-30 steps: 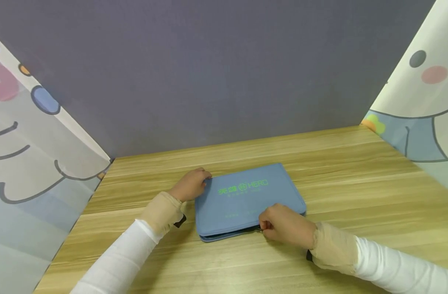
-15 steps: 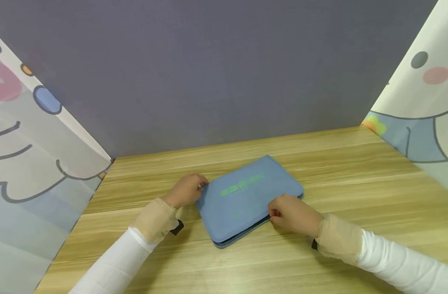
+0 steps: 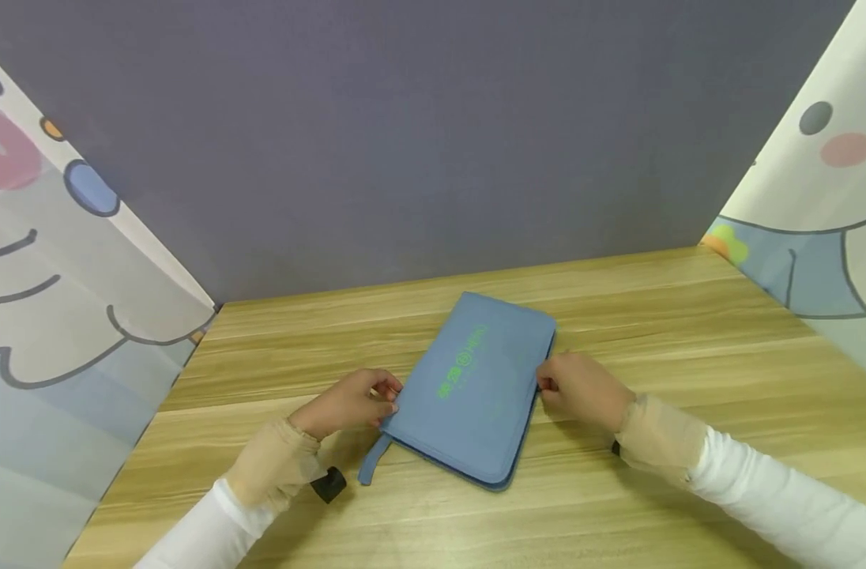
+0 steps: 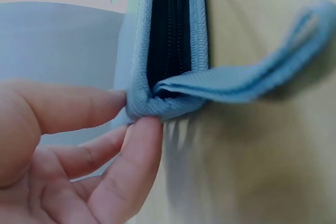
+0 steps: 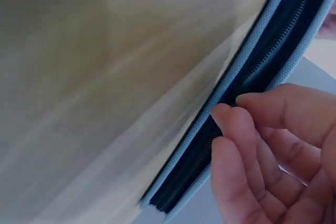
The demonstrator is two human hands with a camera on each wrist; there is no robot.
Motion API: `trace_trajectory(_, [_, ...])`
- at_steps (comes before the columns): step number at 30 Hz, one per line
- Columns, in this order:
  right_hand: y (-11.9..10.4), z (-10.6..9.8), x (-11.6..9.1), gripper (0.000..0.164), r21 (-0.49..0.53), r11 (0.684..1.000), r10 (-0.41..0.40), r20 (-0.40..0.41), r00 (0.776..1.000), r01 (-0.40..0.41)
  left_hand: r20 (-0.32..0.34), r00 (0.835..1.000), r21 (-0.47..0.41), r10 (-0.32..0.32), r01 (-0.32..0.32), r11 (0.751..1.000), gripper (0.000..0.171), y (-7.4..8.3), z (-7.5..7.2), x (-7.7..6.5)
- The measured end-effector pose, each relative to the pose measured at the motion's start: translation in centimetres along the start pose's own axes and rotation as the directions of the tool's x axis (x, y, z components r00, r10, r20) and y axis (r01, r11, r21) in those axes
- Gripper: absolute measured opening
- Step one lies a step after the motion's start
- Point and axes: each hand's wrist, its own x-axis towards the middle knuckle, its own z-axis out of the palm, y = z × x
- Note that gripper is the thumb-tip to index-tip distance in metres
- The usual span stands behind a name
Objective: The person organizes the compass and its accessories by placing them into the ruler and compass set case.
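A blue zippered case with green lettering, HERO among it, lies on the wooden table, its long sides running away from me. My left hand pinches its near-left corner; in the left wrist view the thumb and fingertips grip the fabric edge there. A blue fabric strap sticks out from that corner. At the right long side is my right hand, fingers curled. The right wrist view shows its thumb and index tip pinched at the black zipper; the zipper pull is hidden between them.
The wooden table extends around the case. A grey panel stands at its back edge. Cartoon-printed sheets rise on the left and right. Both wrists carry tan wraps and small black pieces.
The case has turned, its lettering now running away from me and its strap coming into view. My left hand has come nearer; the right has moved slightly right and farther away along the zipper.
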Motion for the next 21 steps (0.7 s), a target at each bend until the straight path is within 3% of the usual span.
trace_trajectory(5, [0.7,0.2,0.9,0.027,0.008,1.0,0.008,-0.014,1.0,-0.008,0.013,1.0,-0.152,-0.004,0.006,0.988,0.023,-0.2,1.1,-1.0])
trace_trajectory(9, [1.3,0.4,1.7,0.029,-0.016,1.0,0.022,-0.024,0.999,-0.022,0.052,0.999,-0.218,-0.004,0.015,0.976,0.029,0.1,2.0,-1.6])
trace_trajectory(13, [1.7,0.4,2.5,0.033,-0.041,0.999,0.031,-0.017,0.999,-0.031,0.066,0.998,-0.225,-0.001,0.016,0.974,0.033,0.5,2.9,-1.8])
trace_trajectory(21, [2.5,0.4,3.6,0.039,-0.068,0.998,0.014,-0.022,1.0,-0.015,0.031,0.999,-0.213,0.007,0.0,0.977,0.034,0.9,4.2,-1.4])
